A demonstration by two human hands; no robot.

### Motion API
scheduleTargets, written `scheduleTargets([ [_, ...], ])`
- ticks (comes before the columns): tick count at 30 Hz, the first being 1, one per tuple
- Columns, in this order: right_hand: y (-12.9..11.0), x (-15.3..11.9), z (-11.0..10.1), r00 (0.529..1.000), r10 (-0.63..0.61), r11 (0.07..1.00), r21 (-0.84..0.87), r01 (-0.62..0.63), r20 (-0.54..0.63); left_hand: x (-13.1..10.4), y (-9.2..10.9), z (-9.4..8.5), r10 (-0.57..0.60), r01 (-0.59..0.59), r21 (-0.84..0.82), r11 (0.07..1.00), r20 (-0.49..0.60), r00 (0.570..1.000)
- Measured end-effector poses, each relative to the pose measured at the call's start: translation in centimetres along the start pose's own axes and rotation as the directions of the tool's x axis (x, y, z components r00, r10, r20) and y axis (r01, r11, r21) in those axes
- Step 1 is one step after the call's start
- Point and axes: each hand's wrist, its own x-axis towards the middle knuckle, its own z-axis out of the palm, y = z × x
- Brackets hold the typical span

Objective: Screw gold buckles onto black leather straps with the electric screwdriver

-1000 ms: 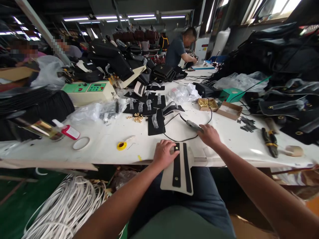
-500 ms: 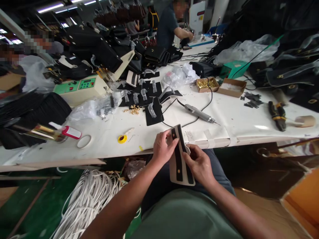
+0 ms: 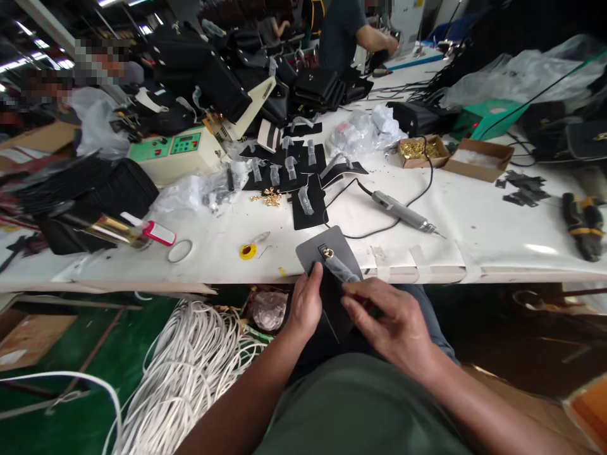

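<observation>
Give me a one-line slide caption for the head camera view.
Left hand holds a black panel; right hand is at its plastic-wrapped strap.

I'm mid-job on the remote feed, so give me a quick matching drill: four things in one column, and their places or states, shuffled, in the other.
Things
1. Left hand
2. Grey pen-shaped tool
3. Pliers
4. Red-and-white bottle

Places or states
A. At the far right of the white table
B. Attached to a black cord
C. Holding the dark panel, fingers at its left side
D. Beside the white ring

Pairs: 1-C; 2-B; 3-A; 4-D
</observation>
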Motion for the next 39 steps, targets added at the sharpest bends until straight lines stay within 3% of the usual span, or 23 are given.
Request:
scheduleTargets([
  [2, 0.9, 1.3, -1.3, 0.996, 0.035, 0.998, -0.058, -0.04, -0.086, 0.2, 0.4, -0.3, 0.019, -0.021, 0.026, 0.999, 0.06, 0.998],
  [4, 2.2, 2.5, -2.2, 0.993, 0.066, 0.992, -0.101, -0.075, -0.096, 0.3, 0.9, -0.4, 0.02, -0.025, 0.037, 0.999, 0.139, 0.99],
  [7, 3.9, 3.5, -2.8, 0.998, 0.058, 0.991, -0.123, -0.061, -0.028, 0.2, 1.7, -0.3, 0.008, -0.013, 0.02, 1.0, 0.254, 0.967],
  [11, 4.9, 3.8, -3.0, 0.994, -0.064, 0.99, -0.12, 0.074, 0.085, 0.2, 2.2, -0.3, -0.009, 0.016, -0.018, 1.0, 0.338, 0.941],
  [18, 5.4, 4.5, -3.3, 0.973, -0.184, 0.967, -0.153, 0.205, 0.142, 0.1, 2.5, -0.4, -0.063, 0.057, 0.028, 0.998, 0.384, 0.921],
  [27, 4.7, 5.0, -3.4, 0.985, -0.13, 0.985, -0.101, 0.142, 0.117, -0.5, 2.2, 0.5, -0.032, 0.052, -0.056, 0.997, 0.315, 0.948],
  [31, 4.7, 4.5, -2.9, 0.991, -0.125, 0.985, -0.113, 0.131, 0.053, -0.7, 2.4, 0.6, -0.032, 0.047, -0.049, 0.998, 0.273, 0.961],
  [34, 4.5, 4.1, -2.2, 0.997, -0.078, 0.99, -0.121, 0.076, -0.011, -0.9, 2.3, 0.7, -0.029, 0.038, -0.029, 0.999, 0.258, 0.966],
  [39, 3.8, 4.2, -2.1, 0.993, 0.116, 0.991, -0.057, -0.118, -0.038, -1.1, 1.9, 0.6, -0.019, 0.028, -0.027, 0.999, 0.281, 0.959],
])
